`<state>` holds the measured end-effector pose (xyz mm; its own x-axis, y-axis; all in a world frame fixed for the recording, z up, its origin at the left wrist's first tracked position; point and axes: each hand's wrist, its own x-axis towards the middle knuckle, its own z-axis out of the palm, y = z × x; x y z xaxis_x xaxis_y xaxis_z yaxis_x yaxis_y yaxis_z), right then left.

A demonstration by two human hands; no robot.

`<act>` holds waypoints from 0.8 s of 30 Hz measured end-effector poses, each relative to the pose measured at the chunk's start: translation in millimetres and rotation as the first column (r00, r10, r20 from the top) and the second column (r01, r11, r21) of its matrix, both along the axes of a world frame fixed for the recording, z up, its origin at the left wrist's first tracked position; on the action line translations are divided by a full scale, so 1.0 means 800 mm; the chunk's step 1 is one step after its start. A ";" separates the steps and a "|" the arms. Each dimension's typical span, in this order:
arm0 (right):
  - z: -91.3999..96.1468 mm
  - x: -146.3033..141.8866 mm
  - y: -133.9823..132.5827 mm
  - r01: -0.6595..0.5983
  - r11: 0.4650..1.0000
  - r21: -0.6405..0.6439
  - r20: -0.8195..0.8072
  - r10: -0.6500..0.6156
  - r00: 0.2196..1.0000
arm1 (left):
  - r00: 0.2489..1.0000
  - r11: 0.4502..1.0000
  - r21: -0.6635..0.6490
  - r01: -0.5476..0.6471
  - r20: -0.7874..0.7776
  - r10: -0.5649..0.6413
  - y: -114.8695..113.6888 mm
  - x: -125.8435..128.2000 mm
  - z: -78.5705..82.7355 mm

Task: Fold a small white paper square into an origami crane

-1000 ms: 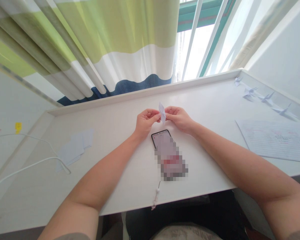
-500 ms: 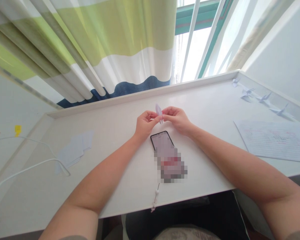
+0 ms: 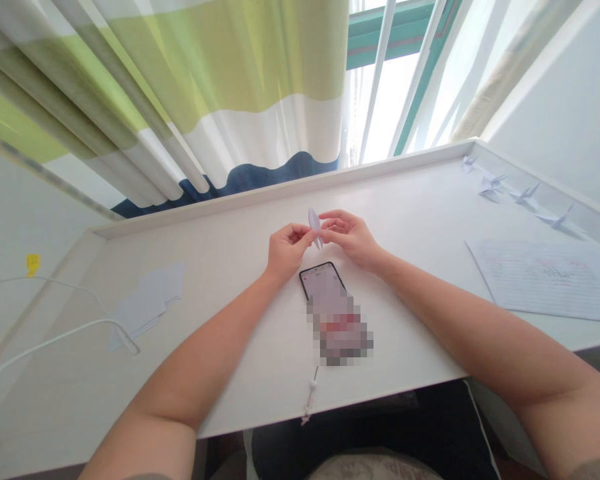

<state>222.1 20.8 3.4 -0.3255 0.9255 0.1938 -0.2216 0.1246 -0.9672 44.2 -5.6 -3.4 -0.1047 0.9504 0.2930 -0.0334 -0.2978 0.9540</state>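
Observation:
A small, narrow piece of folded white paper [image 3: 313,219], pointed at its upper end, is held upright above the desk. My left hand [image 3: 289,250] pinches it from the left between thumb and fingers. From the right, my right hand [image 3: 351,237] has its thumb against the lower part of the paper, its fingers curled close to the edge; the exact contact there is partly hidden. Just below both hands lies a phone [image 3: 323,280] with its screen lit and its lower part blurred out. A beaded strap [image 3: 313,387] trails from it over the desk's front edge.
Loose white paper sheets [image 3: 147,297] overlap on the left, beside a white cable [image 3: 65,327]. Several folded paper cranes [image 3: 525,193] line the right edge of the desk [image 3: 240,373], above a written-on sheet [image 3: 545,277]. A raised rim and a curtain [image 3: 270,60] bound the back.
My right fingers have loosened and drawn slightly back from the folded paper, with the index finger lifted a little. The left hand keeps its pinch. The view has shifted slightly.

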 end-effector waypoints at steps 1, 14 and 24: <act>0.000 0.000 0.000 0.000 1.000 0.007 0.009 0.000 1.000 | 1.000 1.000 0.003 0.004 0.002 -0.004 0.001 0.000 -0.001; -0.002 0.000 0.001 -0.007 0.999 0.042 0.061 0.004 0.998 | 0.997 0.997 0.000 0.074 0.019 -0.074 0.003 0.000 -0.006; -0.005 0.002 0.004 -0.002 1.000 0.006 0.052 0.002 0.999 | 0.995 0.995 -0.046 0.086 0.051 -0.083 0.001 -0.001 0.000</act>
<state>223.6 23.8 -0.4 -0.3373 0.9236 0.1822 -0.1717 0.1299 -0.9765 43.3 -4.5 -3.4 -0.0366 0.9692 0.2435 -0.1038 -0.2460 0.9637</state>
